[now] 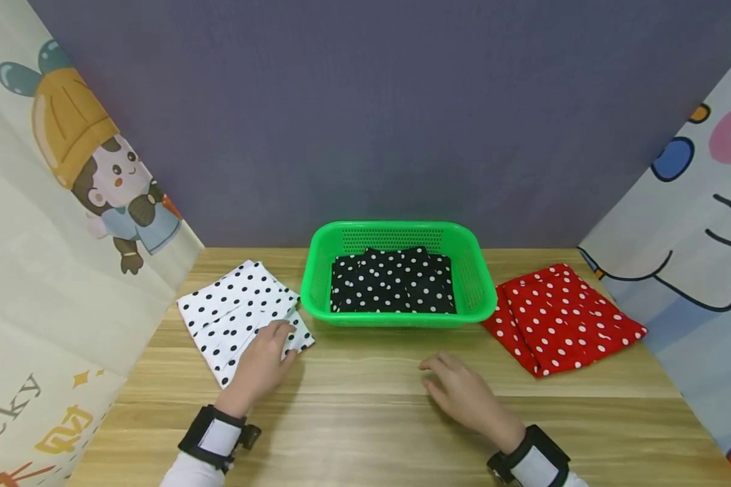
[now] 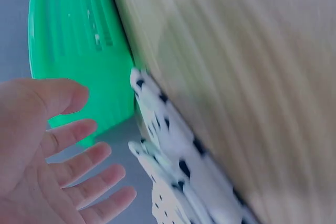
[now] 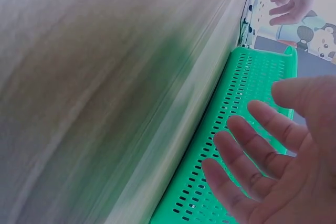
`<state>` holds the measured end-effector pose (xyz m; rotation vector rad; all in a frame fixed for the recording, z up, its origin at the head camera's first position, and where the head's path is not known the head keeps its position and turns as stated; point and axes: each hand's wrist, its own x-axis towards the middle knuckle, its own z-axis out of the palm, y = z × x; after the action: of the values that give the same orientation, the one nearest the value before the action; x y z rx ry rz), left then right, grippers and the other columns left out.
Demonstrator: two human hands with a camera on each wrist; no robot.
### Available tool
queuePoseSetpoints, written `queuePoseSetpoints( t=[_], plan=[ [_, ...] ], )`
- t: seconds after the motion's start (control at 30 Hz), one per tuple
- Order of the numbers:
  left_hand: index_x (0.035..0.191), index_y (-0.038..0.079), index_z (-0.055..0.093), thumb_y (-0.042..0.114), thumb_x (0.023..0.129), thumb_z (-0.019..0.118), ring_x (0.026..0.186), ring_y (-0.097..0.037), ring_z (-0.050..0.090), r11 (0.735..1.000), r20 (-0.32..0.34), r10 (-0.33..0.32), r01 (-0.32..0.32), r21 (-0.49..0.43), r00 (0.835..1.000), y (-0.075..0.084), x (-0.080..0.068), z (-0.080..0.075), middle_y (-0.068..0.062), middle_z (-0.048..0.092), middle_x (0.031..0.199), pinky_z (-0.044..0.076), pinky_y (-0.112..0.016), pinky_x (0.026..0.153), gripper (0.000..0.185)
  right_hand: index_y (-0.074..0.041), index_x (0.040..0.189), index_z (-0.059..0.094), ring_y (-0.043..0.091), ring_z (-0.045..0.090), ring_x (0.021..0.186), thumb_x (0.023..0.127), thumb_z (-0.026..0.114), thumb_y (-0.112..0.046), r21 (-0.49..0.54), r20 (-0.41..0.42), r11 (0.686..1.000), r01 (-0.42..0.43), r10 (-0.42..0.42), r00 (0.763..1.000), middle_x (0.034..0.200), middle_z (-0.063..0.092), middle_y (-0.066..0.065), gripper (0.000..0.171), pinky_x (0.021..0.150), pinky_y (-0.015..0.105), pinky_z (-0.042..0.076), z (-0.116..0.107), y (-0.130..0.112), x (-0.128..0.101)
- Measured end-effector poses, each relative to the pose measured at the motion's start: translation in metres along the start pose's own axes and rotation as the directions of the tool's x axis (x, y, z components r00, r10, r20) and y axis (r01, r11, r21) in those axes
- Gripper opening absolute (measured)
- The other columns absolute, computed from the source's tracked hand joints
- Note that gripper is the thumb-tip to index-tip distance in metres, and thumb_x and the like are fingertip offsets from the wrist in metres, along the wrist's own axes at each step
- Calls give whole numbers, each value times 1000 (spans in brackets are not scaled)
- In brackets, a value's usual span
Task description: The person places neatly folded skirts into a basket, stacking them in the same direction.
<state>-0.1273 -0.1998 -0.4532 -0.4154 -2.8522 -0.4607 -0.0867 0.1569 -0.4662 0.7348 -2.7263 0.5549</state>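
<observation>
- the left hand (image 1: 262,365) is lying over the near corner of the folded white cloth with black dots (image 1: 237,318), fingers straight and slightly spread, reaching its edge nearest the basket; in the left wrist view the palm (image 2: 47,150) is showing open with nothing clamped in it.
- the right hand (image 1: 463,392) is hovering over the bare wooden table (image 1: 365,419) in front of the basket, fingers apart and relaxed, holding nothing; the right wrist view is showing the same loose, open fingers (image 3: 262,156).
- the white dotted cloth is lying flat on the table just left of the green plastic basket (image 1: 475,284), its right corner close to the basket wall; whether it is touching the wall is hard to tell.
- a folded black cloth with white dots (image 1: 392,284) is already sitting inside the basket, covering most of its floor.
- a folded red cloth with white dots (image 1: 563,318) is lying on the table just right of the basket, well apart from both hands.
- risk, as a judgement: with only flat fingers on one corner, the white cloth is likely to come unfolded or slide if lifted from there, since the layers look loose at that edge.
- the light basket may be getting nudged along the table if the cloth or a hand pushes against its wall.
- both wrist views are blurring, so fine contact is uncertain.
</observation>
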Motion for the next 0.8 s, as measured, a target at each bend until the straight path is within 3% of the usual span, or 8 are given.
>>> queuePoseSetpoints(
  t=[0.33,0.63,0.8],
  plan=[
    [124,-3,50,18,84,63,117,-43,45,994,92,-89,82,75,992,-41,16,-12,-26,45,129,40,-54,92,47,-14,102,65,12,60,90,77,71,-18,15,25,1000,4,-5,1000,97,62,-4,26,70,30,53,2,-3,-2],
    [124,-8,48,16,83,62,115,-46,45,989,116,-127,116,96,985,-72,35,-14,-31,43,128,40,-55,93,49,-15,103,65,9,59,90,78,70,-19,25,43,999,26,-27,999,97,61,-6,26,75,29,52,4,-8,-2],
    [124,-10,46,15,85,60,115,-49,43,980,175,-181,163,114,968,-85,43,-21,-33,41,129,39,-57,93,49,-15,103,66,9,58,89,78,70,-19,24,34,999,43,-44,998,96,61,-6,25,76,28,52,5,-9,-2]
  ],
)
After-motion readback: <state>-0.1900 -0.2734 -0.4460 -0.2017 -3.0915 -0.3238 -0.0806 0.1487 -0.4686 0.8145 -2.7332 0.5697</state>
